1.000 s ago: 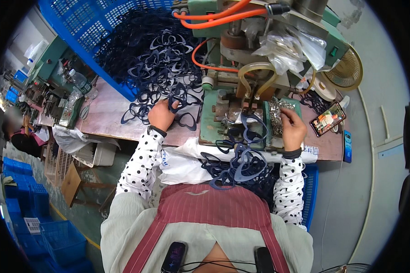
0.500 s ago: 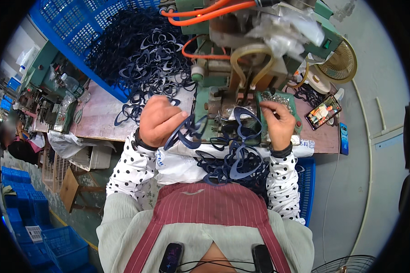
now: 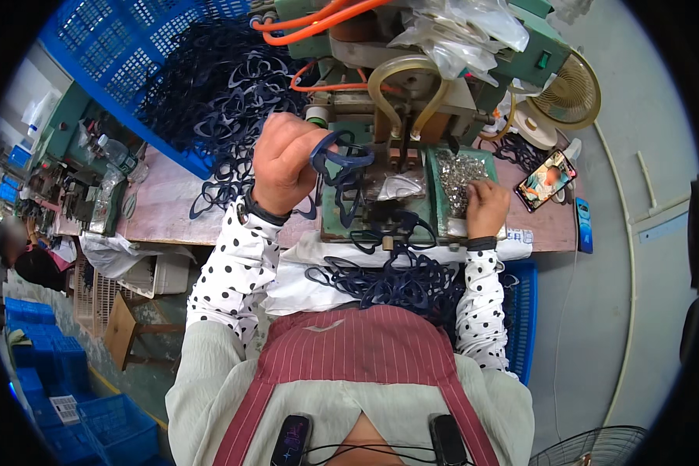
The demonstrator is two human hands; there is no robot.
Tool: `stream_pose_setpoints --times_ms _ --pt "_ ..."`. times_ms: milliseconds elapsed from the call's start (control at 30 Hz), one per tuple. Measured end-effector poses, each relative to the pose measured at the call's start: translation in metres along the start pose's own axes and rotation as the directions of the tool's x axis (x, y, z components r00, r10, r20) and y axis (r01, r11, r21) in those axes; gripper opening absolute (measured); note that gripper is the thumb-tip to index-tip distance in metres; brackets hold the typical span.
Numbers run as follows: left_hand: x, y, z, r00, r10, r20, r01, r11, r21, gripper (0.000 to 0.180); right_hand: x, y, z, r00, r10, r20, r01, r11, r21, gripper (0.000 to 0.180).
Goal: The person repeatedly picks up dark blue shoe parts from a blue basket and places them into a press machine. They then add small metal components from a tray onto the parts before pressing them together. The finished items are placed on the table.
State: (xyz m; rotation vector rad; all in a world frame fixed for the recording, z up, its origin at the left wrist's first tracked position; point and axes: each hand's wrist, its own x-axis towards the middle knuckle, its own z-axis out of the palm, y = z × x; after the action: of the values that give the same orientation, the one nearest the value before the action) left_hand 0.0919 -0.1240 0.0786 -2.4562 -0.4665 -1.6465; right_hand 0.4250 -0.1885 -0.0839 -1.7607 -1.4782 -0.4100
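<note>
Left hand (image 3: 283, 163) raised off the surface, fingers curled tight around a dark blue plastic eyeglass frame (image 3: 340, 155), thin and glossy with rounded rims; it sticks out rightward from the fist, just before the green machine (image 3: 412, 101). Right hand (image 3: 485, 206) rests palm-down, fingers bent, at the edge of a tray of small silvery metal parts (image 3: 460, 172); whether it pinches one cannot be told. Below both hands, a tangled heap of like frames (image 3: 400, 279) lies on the lap, partly hidden by the apron. Beyond the left hand, more frames fill a blue mesh crate (image 3: 132, 62), cut off at the rim.
</note>
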Motion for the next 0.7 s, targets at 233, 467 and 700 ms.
stream_pose_setpoints --times_ms 233,467,700 --pt "-0.004 -0.004 0.000 0.996 -0.085 0.006 0.085 0.989 -0.118 0.027 0.016 -0.025 -0.016 0.990 0.091 -0.106 -0.068 0.977 0.202 0.006" --pt "-0.003 0.006 -0.001 0.999 -0.050 -0.002 0.049 0.993 -0.105 0.025 0.028 -0.125 -0.057 0.959 0.249 0.138 -0.266 0.605 0.751 0.008" --pt "-0.005 0.019 0.006 0.927 -0.370 -0.051 0.357 0.918 -0.172 0.024 0.013 -0.153 -0.038 0.981 0.194 0.003 -0.158 0.788 0.595 0.017"
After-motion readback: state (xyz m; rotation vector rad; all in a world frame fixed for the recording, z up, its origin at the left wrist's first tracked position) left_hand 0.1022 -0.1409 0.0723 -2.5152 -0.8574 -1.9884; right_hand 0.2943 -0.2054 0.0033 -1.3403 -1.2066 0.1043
